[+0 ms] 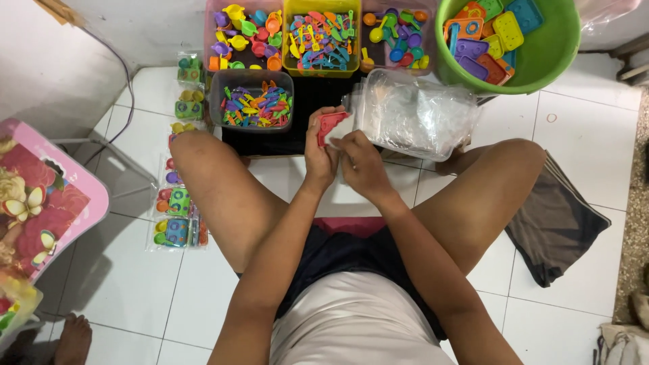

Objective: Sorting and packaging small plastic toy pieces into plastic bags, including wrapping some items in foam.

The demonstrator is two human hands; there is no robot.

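My left hand is closed around a small red plastic toy tray, held upright between my knees. My right hand meets it from the right, its fingers pinching a thin clear plastic bag at the tray's lower edge. A pile of clear plastic bags lies just beyond my right hand. Straight ahead stands a grey tub of small coloured toy utensils.
Bins of coloured toy cups, cutlery and spoons line the back. A green bucket holds toy trays. Packed toy bags lie along my left leg. A pink table stands left, a dark cloth right.
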